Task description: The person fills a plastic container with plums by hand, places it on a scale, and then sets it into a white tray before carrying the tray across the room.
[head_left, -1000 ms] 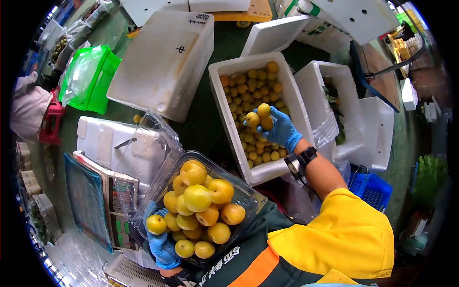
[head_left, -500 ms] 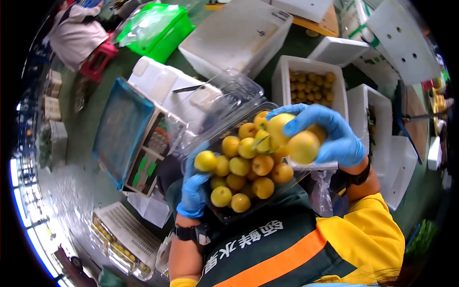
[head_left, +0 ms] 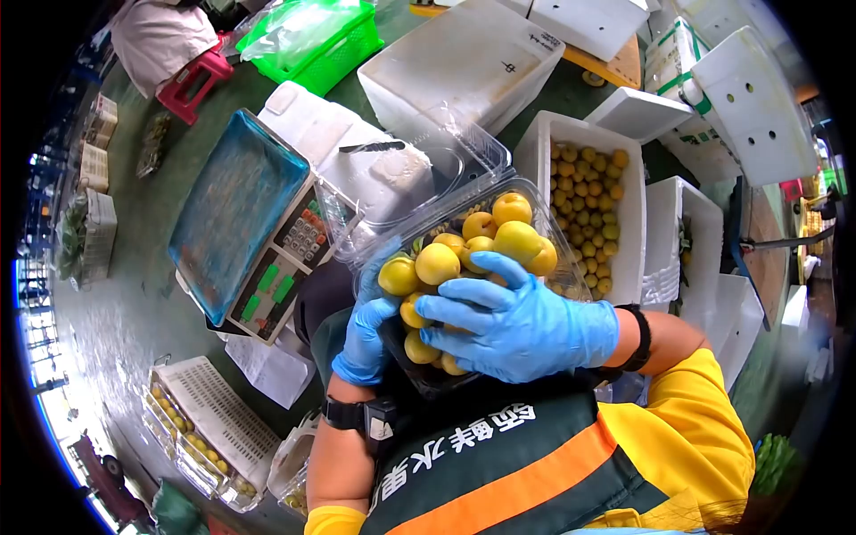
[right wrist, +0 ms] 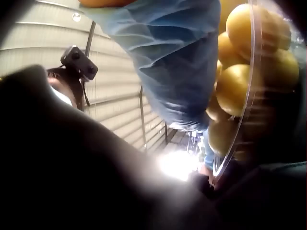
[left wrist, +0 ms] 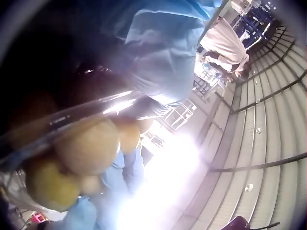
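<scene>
A clear plastic clamshell box (head_left: 568, 259) heaped with yellow plums (head_left: 437, 264) is held against the person's front. The gloved left hand (head_left: 364, 334) grips its left side, with part of that hand hidden under the box. Its transparent lid (head_left: 446, 147) stands folded back. Over the heap, the blue-gloved right hand (head_left: 526, 321) rests with fingers extended and spread across the plums, covering several of them. In the right wrist view the glove (right wrist: 177, 62) is beside the box rim (right wrist: 252, 81). The left wrist view shows plums (left wrist: 88, 146) close below the glove (left wrist: 163, 52).
A scale (head_left: 241, 214) with a blue-covered pan stands at left beside a white foam box carrying a knife (head_left: 372, 146). At right, a foam box (head_left: 629, 259) holds many more plums. A green crate (head_left: 343, 45) and a large foam box (head_left: 446, 67) are behind.
The right hand has brought plums from the foam box over to the clamshell, and its fingers now lie spread on the heap. The left hand keeps its grip. The head view has swung left.
</scene>
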Available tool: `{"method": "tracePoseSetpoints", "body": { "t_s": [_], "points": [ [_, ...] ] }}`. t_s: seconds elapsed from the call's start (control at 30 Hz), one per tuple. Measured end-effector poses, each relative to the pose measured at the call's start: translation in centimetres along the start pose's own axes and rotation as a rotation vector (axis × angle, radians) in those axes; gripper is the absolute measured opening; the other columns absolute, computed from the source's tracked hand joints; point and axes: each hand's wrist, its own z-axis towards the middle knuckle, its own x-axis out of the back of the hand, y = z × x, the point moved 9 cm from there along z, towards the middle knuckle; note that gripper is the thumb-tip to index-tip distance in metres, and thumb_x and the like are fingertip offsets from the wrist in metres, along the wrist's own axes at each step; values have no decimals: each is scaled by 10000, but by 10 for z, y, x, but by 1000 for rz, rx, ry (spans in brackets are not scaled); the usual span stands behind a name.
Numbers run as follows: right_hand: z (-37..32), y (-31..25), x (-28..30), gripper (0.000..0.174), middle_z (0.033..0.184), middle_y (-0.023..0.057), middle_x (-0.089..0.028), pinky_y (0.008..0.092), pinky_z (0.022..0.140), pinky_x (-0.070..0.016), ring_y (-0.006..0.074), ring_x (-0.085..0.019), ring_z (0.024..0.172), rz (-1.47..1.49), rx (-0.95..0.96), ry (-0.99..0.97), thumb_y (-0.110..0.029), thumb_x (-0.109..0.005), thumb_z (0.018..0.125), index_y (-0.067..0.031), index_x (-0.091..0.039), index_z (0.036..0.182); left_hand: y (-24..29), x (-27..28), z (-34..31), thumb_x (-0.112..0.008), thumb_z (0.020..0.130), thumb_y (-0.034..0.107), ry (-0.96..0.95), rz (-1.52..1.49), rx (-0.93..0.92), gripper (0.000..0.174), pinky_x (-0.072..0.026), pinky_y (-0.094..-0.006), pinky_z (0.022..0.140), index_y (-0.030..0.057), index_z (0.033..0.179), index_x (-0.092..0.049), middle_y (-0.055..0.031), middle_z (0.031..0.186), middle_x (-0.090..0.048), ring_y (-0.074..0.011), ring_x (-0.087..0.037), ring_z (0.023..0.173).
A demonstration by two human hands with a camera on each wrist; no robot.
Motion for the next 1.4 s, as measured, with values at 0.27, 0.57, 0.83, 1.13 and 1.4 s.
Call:
{"method": "tracePoseSetpoints", "body": {
  "t_s": [0.27, 0.57, 0.83, 1.13, 1.4],
  "points": [
    [-132, 117, 2, 467, 1341, 82, -538, 276, 1038, -394, 158, -504, 1209, 1004, -1098, 236, -163, -532, 994, -22, -442, 1430, 19, -10, -6, -549, 799, 75, 74, 72, -127, 639, -418, -392, 1086, 28, 1420, -404, -150, 1343, -526, -272, -533, 1225],
    [-80, 107, 7, 632, 1482, 59, -448, 259, 873, -500, 146, -562, 1139, 1368, -908, 309, -302, -601, 940, -36, -393, 1474, 63, 7, -25, -514, 814, 81, 183, -125, -283, 553, -450, -405, 1045, 36, 1364, -468, -136, 1286, -565, -276, -568, 1170],
    [-195, 277, -49, 436, 1251, 79, -637, 289, 931, -484, 206, -635, 1051, 566, -1006, 204, -113, -596, 883, -11, -559, 1305, 183, 98, -67, -519, 849, 164, 329, -148, -587, 468, -497, -426, 993, 2, 1288, -531, -162, 1211, -623, -304, -623, 1090],
    [-444, 299, -211, 807, 1251, 263, -587, 413, 1020, -457, 390, -548, 1210, 126, -1461, -447, -165, -741, 661, -95, -467, 1416, 239, 216, -69, -524, 816, 221, 435, -163, -512, 508, -482, -503, 997, 16, 1281, -535, -172, 1242, -604, -358, -606, 1111],
    [-405, 287, -210, 518, 1174, 266, -612, 457, 951, -483, 438, -574, 1111, -24, -1310, -675, -91, -703, 715, -102, -605, 1224, 264, 264, -65, -549, 830, 274, 683, 89, -297, 377, -527, -414, 881, 70, 1140, -613, -133, 1098, -655, -290, -630, 991]
  ]
}}
